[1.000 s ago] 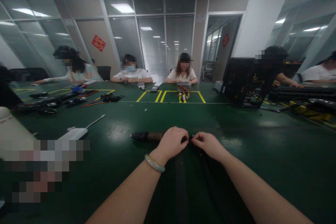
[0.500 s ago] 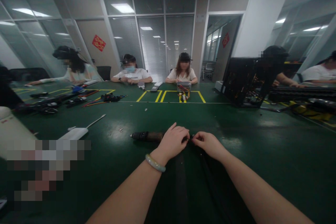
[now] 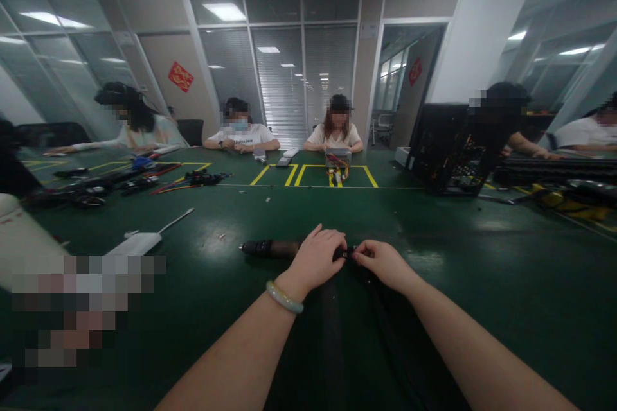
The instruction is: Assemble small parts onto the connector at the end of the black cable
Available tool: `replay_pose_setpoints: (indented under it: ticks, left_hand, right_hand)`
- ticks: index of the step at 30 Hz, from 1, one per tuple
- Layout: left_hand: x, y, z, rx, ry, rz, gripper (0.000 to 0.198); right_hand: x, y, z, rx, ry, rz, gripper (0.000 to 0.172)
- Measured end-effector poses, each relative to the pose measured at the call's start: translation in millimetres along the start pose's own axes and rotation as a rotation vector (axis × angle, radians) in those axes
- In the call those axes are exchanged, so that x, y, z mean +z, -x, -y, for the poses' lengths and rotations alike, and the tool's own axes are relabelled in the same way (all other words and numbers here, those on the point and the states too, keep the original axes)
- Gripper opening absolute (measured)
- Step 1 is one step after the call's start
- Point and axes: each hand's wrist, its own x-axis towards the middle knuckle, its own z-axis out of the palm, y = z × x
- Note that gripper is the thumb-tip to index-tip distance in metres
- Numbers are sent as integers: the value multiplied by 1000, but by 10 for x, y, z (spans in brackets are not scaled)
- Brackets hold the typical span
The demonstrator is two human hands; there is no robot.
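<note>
A dark electric screwdriver (image 3: 277, 250) lies on its side on the green tabletop, its metal tip pointing left. My left hand (image 3: 318, 258), with a pale bangle at the wrist, is closed over the tool's rear end and hides that part. My right hand (image 3: 385, 264) pinches a small black cable plug (image 3: 352, 250) right by the rear end. Whether the plug sits inside the tool or just against it, I cannot tell. From the right hand a black cable (image 3: 378, 302) runs down towards me over the dark table.
To the left are a white device with a thin rod (image 3: 135, 245) and a large cream object (image 3: 26, 241). Bundles of black cables (image 3: 202, 178) lie farther back. A black computer case (image 3: 441, 151) stands at the right. Several people sit around the table (image 3: 289, 209).
Both hands stay almost in place at the screwdriver's rear end. The view shifts very slightly; nothing else has visibly moved.
</note>
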Motion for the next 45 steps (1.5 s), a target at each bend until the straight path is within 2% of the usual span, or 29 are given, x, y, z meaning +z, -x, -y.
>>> replay_pose_setpoints:
  ticks: [12, 20, 32, 41, 45]
  left_hand:
    - [-1, 8, -14, -14, 18, 24, 10]
    - [-1, 5, -2, -36, -25, 4, 18]
    - [5, 2, 2, -15, 11, 23, 7]
    - [-5, -7, -12, -30, -17, 65, 8]
    - [7, -6, -6, -28, -7, 41, 7]
  right_hand:
    - [-13, 15, 19, -3, -4, -3, 18]
    - [-4, 22, -2, -2, -35, 4, 19]
    - [4, 19, -26, -2, -45, 8, 19]
    - [-3, 2, -53, -10, -73, 32, 20]
    - [2, -3, -63, -13, -90, 36, 19]
